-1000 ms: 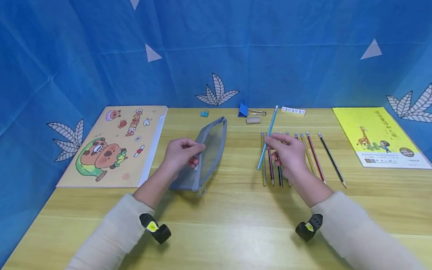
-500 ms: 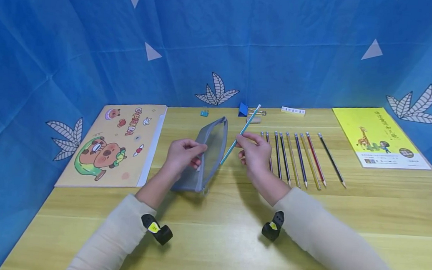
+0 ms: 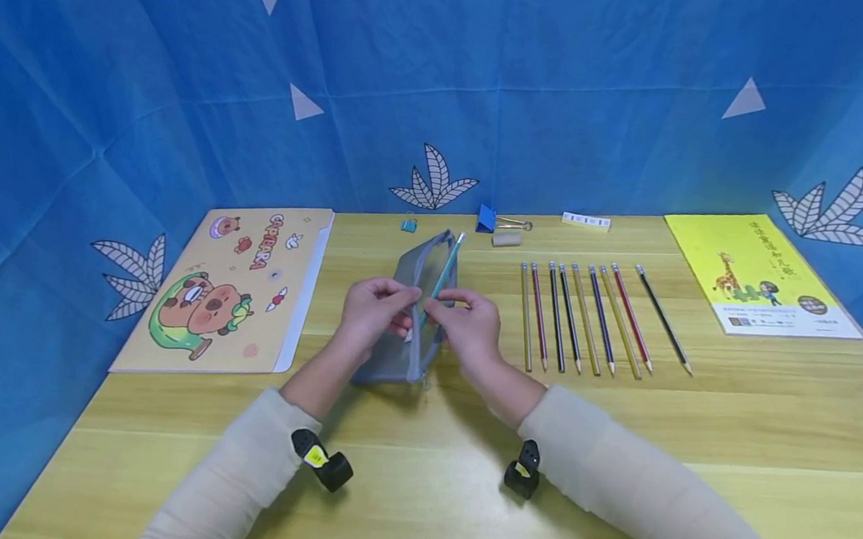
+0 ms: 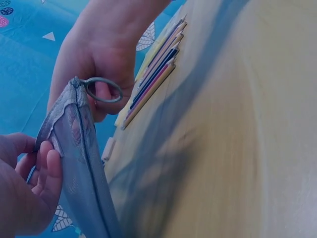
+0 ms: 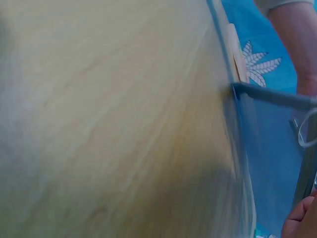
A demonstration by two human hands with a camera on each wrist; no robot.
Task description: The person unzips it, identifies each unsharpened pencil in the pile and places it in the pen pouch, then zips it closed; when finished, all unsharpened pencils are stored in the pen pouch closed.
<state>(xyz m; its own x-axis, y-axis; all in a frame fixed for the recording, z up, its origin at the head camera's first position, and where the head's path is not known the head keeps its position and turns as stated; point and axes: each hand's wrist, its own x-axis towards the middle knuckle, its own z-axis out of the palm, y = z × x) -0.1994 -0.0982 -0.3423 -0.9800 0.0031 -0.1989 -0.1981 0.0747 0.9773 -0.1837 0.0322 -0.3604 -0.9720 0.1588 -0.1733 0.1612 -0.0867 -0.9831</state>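
Observation:
A grey see-through zip pouch (image 3: 388,358) stands on its side on the table, its mouth facing right. My left hand (image 3: 374,311) pinches the near edge of that mouth between thumb and fingers. At the opening, my right hand (image 3: 468,326) pinches a teal pencil (image 3: 449,267), which slants with its eraser end up and its lower part inside the mouth. The left wrist view shows the pouch's zip edge (image 4: 86,148) with a ring at its end, the left fingers (image 4: 52,171) on its side. In the right wrist view only a bit of the right hand (image 5: 299,218) shows.
Several pencils (image 3: 571,317) lie in a row right of the pouch. Behind stand a blue binder clip (image 3: 485,220), a small teal clip (image 3: 408,226), a grey eraser-like cylinder (image 3: 506,240) and a white strip (image 3: 585,221). A capybara folder (image 3: 227,289) lies left, a yellow book (image 3: 758,271) right.
My right hand has carried the teal pencil left from over the pencil row into the pouch's mouth. The left hand and the pouch have shifted slightly right, still in the same hold.

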